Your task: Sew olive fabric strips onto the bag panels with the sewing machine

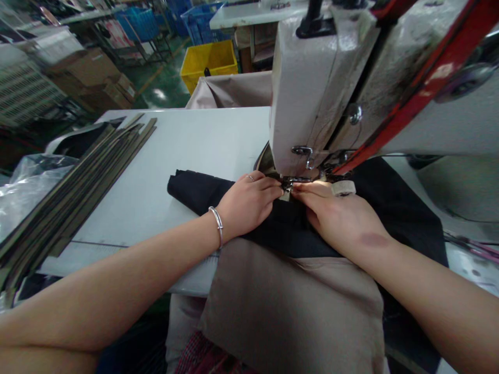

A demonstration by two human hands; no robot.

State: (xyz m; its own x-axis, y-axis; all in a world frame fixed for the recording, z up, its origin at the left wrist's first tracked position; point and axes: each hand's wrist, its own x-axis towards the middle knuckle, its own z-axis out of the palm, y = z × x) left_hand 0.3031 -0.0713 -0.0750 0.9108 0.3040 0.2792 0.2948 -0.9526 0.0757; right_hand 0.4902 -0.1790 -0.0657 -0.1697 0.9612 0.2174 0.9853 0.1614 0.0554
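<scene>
Both-handed: left hand (249, 205) and right hand (339, 215) press the black fabric (288, 228) flat, fingers together pinching it beneath the sewing machine (312, 93) needle, steadying the seam.

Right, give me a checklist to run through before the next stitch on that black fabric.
1. Left hand flat on the black fabric, fingers close to the presser foot: ok.
2. Right hand pressing the fabric on the other side of the foot: ok.
3. Fingertips clear of the needle: cannot tell, they sit very close to it.
4. Small pale piece lined up under the foot: cannot tell, mostly hidden.
5. Fabric lying smooth on the table: not ok, it bunches between the hands.
6. Stack of strips clear of the work: ok.
</scene>
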